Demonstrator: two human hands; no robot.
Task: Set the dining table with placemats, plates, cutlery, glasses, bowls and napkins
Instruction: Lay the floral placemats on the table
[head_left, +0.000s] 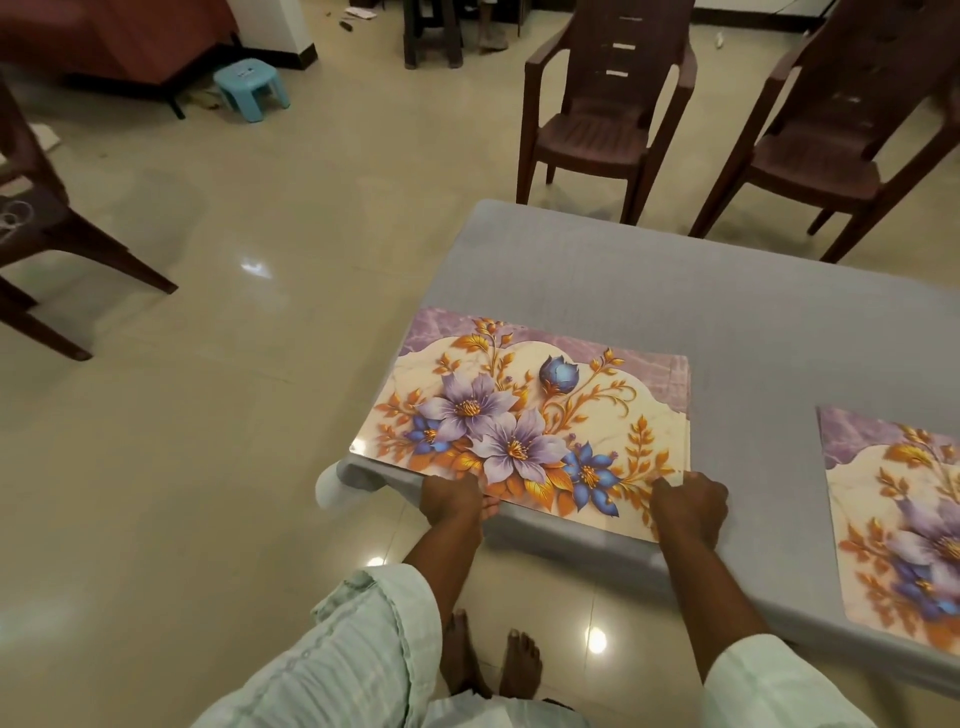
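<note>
A floral placemat (524, 415) with purple and blue flowers lies at the near left corner of the grey table (701, 301). Its near edge hangs slightly past the table's edge. My left hand (451, 501) grips that near edge at its left part, fingers curled under it. My right hand (688, 506) holds the same edge near the mat's right corner, fingers resting on top. A second floral placemat (898, 519) lies flat on the table to the right, cut off by the frame.
Two brown plastic chairs (602, 109) (841, 150) stand at the table's far side. Another brown chair (36, 223) stands on the tiled floor at the left. A small blue stool (252, 85) sits far back. My bare feet (493, 660) are below.
</note>
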